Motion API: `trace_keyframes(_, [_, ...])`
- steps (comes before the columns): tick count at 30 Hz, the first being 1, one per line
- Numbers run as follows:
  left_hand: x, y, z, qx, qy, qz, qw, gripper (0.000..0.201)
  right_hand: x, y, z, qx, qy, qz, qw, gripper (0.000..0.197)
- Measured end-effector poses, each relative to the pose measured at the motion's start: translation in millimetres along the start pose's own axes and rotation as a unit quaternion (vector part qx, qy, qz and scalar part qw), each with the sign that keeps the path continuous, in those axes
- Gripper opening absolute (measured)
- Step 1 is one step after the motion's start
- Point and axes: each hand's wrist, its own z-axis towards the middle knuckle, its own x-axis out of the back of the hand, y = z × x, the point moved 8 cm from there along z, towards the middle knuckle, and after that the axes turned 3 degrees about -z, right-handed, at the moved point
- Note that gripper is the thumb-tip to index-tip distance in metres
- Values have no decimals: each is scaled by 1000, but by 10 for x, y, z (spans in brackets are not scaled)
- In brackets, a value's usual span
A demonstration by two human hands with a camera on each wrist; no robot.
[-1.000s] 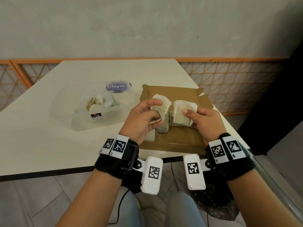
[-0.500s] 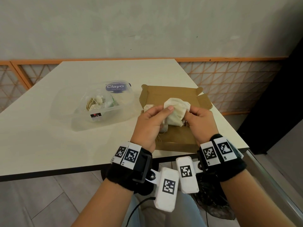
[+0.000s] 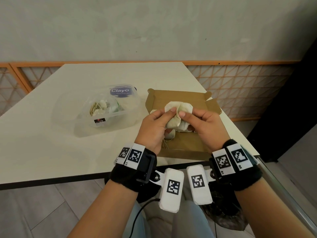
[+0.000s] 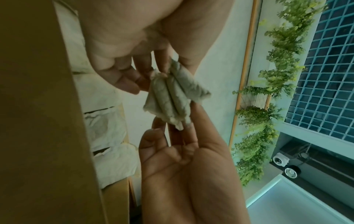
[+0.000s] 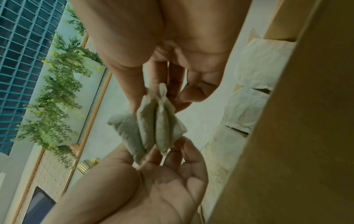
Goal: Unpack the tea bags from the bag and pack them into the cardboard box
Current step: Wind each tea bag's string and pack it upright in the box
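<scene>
Mid-task: a small stack of off-white paper tea bags point(image 3: 178, 115) is pinched between left hand point(image 3: 154, 127) and right hand point(image 3: 204, 124) above the open brown cardboard box point(image 3: 185, 145) — several bags already lie inside; more remain in the clear plastic bag point(image 3: 103, 110) on the desk point(image 3: 42, 143).

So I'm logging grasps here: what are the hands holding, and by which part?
A small stack of tea bags, pressed together; left hand and right hand pinch its opposite ends.
</scene>
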Motion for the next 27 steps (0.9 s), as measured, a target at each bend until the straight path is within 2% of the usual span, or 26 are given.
trace_keyframes(7, [-75, -103, -9, 112, -38, -159, 980, 15, -78, -61, 30, 14, -48, -43, 998, 19])
trace_keyframes(11, [-48, -161, -34, 180, -37, -237, 954, 25, -36, -201, 93, 46, -40, -128, 990, 22])
trace_keyframes(13, [-15, -170, -35, 197, -33, -262, 944, 23, 60, -254, 133, 53, -20, -136, 989, 21])
trace_keyframes(17, [86, -87, 32, 148, -13, -278, 949, 19, 295, -189, 192, 17, 27, -87, 996, 15])
trace_keyframes(20, [35, -23, 43, 105, -47, -231, 966, 13, 309, -101, 188, -15, 16, 0, 1000, 15])
trace_keyframes(22, [-55, -30, 13, 101, -79, -197, 972, 10, 284, -84, 180, -22, 7, 29, 999, 16])
trace_keyframes(27, [-136, -49, -8, 83, -99, -125, 984, 13, 280, -120, 229, -14, 5, -33, 999, 20])
